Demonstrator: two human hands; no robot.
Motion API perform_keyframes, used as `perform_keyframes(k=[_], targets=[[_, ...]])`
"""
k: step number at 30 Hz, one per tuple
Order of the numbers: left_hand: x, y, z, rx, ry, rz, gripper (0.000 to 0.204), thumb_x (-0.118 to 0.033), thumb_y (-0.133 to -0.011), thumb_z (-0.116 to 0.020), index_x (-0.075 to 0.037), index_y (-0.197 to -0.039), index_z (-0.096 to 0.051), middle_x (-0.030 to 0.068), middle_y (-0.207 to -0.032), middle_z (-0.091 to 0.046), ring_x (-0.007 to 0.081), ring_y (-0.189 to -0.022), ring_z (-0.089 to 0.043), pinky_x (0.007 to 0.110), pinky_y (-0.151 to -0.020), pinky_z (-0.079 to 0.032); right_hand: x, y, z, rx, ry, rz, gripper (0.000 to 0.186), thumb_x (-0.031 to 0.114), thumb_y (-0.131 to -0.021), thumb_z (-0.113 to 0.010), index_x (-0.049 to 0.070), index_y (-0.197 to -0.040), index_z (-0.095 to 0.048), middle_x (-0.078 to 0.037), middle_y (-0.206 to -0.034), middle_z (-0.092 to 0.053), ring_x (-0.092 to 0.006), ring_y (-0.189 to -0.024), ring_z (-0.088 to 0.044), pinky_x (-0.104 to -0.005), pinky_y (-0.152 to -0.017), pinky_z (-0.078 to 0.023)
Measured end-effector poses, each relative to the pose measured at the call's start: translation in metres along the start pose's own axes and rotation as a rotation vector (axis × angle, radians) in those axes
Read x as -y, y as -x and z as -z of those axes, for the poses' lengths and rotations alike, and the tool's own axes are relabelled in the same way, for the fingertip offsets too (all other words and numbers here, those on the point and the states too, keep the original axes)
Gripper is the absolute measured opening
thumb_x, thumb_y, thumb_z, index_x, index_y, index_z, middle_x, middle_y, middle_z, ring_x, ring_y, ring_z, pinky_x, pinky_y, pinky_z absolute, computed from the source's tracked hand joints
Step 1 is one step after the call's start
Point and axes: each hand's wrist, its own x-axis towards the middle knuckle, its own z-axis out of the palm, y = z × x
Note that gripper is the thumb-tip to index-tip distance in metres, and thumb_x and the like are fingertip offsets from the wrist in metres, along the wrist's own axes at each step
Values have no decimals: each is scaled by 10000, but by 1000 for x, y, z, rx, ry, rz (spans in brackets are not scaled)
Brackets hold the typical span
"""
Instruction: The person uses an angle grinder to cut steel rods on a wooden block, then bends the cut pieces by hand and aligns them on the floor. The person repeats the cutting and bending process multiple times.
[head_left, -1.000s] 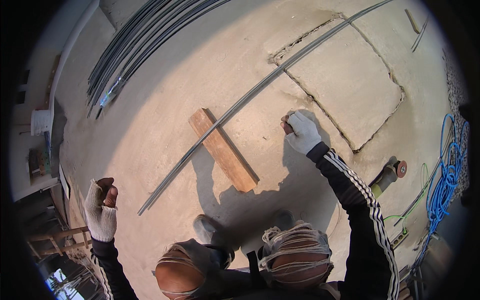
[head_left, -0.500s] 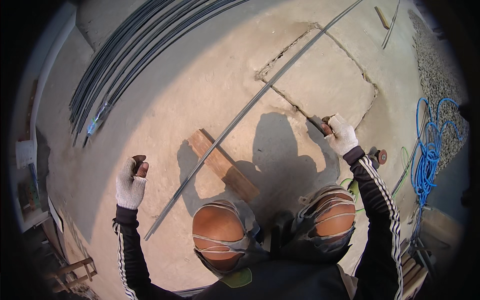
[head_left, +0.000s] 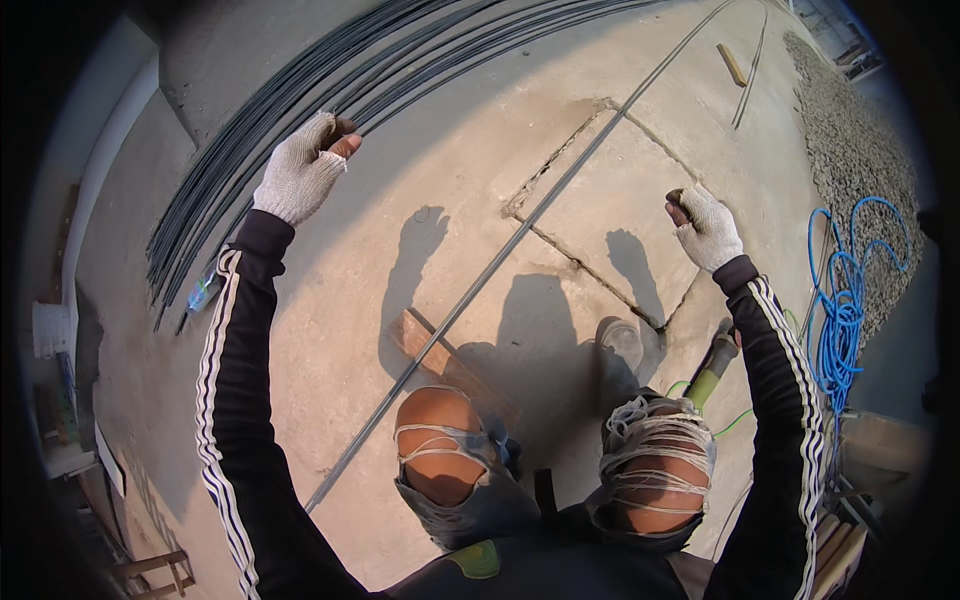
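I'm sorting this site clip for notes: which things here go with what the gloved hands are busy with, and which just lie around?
In hand or close by:
- left hand, closed on a small dark thing
- right hand, closed on a small dark thing
- long steel rod on the concrete
- wooden block under the rod

Lying about:
- bundle of rods
- blue hose
- green-handled tool
- gravel

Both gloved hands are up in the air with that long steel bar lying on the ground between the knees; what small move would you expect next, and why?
Probably lowering both hands toward the steel bar. The left hand and right hand are raised, fists closed, well apart from it, while it lies across the wooden plank by the knees.
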Motion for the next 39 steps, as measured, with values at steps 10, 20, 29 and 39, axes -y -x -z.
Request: perform_keyframes(k=[10, 20, 29, 39], targets=[[64, -60, -21, -135, -233, 213, 300, -299, -1009, -636, -1, -1039, -664, 126, -857, -674, 225, -825, -622, 363, -799, -498, -45, -77, -154, 103, -238, 44, 118, 65, -851, -619, 71, -969, -628, -180, -927, -652, -413, -932, -656, -480, -804, -530], [32, -20, -272, 253, -194, 223, 569, -491, -930, -712, 16, -1186, -666, 253, -1121, -690, 429, -1058, -683, 457, -904, -543, -103, -170, -275, 26, -310, -61, 155, 88, -872, -645, 88, -1027, -659, -173, -961, -674, -389, -974, -668, -468, -838, -531], [22, 4, -357, 238, -45, 262, 546, -437, -950, -698, -17, -1286, -602, 242, -1232, -646, 443, -1142, -639, 475, -945, -536, -135, -253, -340, 34, -191, 55, 196, 138, -887, -648, 137, -1081, -677, -152, -1055, -665, -380, -1023, -660, -486, -880, -536], [26, 28, -385, 225, 68, 303, 354, -357, -964, -665, -51, -1132, -604, 233, -1079, -642, 463, -995, -644, 514, -819, -532, -132, -286, -370, 185, 25, 69, 155, 210, -919, -637, 164, -1062, -674, -166, -1152, -663, -402, -1063, -657, -496, -937, -539]])
